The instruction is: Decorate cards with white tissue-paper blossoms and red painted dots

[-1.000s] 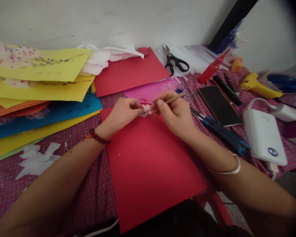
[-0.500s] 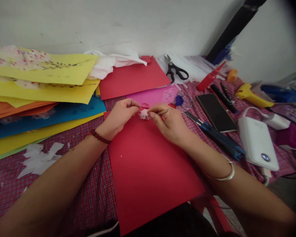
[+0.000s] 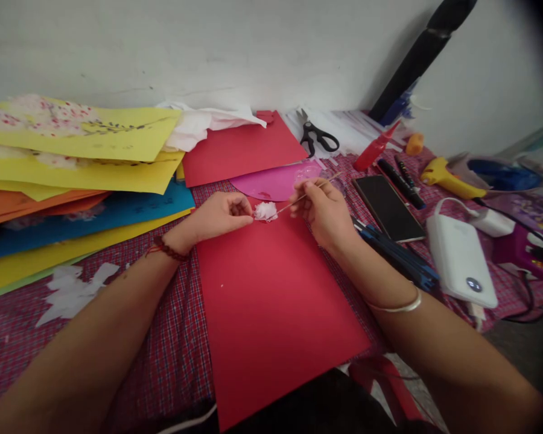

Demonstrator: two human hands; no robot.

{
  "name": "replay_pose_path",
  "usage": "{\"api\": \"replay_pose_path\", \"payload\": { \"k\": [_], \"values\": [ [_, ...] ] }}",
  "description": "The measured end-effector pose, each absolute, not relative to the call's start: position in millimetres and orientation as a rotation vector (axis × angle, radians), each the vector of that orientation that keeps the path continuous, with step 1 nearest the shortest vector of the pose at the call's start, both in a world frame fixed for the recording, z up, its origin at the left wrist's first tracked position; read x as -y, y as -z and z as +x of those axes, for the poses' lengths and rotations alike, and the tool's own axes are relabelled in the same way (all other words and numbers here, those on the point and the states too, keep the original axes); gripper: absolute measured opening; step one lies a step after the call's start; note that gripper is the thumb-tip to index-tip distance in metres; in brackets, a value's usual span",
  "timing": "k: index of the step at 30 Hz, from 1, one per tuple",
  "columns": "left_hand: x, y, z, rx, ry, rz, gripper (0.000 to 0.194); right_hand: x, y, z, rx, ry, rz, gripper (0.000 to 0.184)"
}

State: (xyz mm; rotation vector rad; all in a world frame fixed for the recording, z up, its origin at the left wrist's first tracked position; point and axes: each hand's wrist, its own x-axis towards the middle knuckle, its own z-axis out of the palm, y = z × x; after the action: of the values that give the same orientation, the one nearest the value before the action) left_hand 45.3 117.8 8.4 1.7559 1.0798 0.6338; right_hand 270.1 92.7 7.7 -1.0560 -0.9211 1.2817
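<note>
My right hand (image 3: 328, 211) is closed around a thin wooden stick (image 3: 331, 178). The stick slants down to the left, and its tip reaches the right side of a small ruffled clump of white paper (image 3: 265, 211). That clump lies near the far edge of a large red paper sheet (image 3: 276, 301). On the clump's left, my left hand (image 3: 224, 216) has thumb and fingers pinched together close beside it. Whether anything is between those fingertips is hidden.
To the left are stacked coloured sheets (image 3: 131, 175) and white paper scraps (image 3: 75, 292). Behind lie pink paper (image 3: 257, 182), another red sheet (image 3: 244, 154) and scissors (image 3: 317, 134). On the right are a phone (image 3: 389, 208), box cutter (image 3: 398, 256), power bank (image 3: 461, 256), red bottle (image 3: 376, 148) and yellow glue gun (image 3: 450, 181).
My left hand has shifted left from the white paper clump, so more of the clump shows. My right hand has drawn back to the right, and the stick shows at full length.
</note>
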Motion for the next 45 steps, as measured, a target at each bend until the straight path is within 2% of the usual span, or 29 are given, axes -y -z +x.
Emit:
{"api": "replay_pose_path", "payload": {
  "k": [3, 7, 9, 11, 13, 16, 21, 25, 32, 35, 41, 45],
  "values": [
    [-114, -19, 48, -1.146, -0.712, 1.684, 0.011, -94, -4, 270, 0.879, -1.332, -1.083, 0.016],
    [-101, -55, 22, -1.334, -0.864, 1.718, 0.019, -98, 6, 276, 0.942, -1.349, -1.116, 0.020],
    [-90, -77, -4, -1.465, -0.895, 1.871, 0.033, -100, 11, 278, 0.997, -1.323, -1.103, 0.021],
    [-75, -93, -37, -1.594, -0.793, 1.957, 0.042, -101, 13, 278, 1.008, -1.338, -1.102, 0.021],
    [-57, -101, -71, -1.751, -0.655, 1.953, 0.041, -100, 12, 277, 0.977, -1.362, -1.108, 0.019],
    [-29, -94, -117, -1.805, -0.413, 1.871, 0.028, -98, 9, 276, 0.939, -1.368, -1.103, 0.017],
    [-4, -60, -157, -1.947, -0.392, 1.845, 0.002, -98, 11, 276, 0.971, -1.355, -1.100, 0.016],
    [-1, -41, -156, -1.982, -0.392, 1.858, 0.011, -99, 14, 278, 1.000, -1.323, -1.096, 0.018],
    [-9, -36, -151, -1.867, -0.392, 1.778, 0.005, -101, 14, 279, 1.010, -1.345, -1.104, 0.017],
    [-10, -36, -155, -1.865, -0.346, 1.766, 0.009, -100, 13, 279, 1.013, -1.365, -1.090, 0.017],
    [-11, -48, -156, -1.808, -0.468, 1.554, 0.020, -97, 12, 278, 0.963, -1.421, -1.041, 0.016],
    [-15, -64, -122, -1.668, -0.633, 1.423, 0.027, -98, 9, 277, 0.978, -1.429, -1.053, 0.015]
  ]
}}
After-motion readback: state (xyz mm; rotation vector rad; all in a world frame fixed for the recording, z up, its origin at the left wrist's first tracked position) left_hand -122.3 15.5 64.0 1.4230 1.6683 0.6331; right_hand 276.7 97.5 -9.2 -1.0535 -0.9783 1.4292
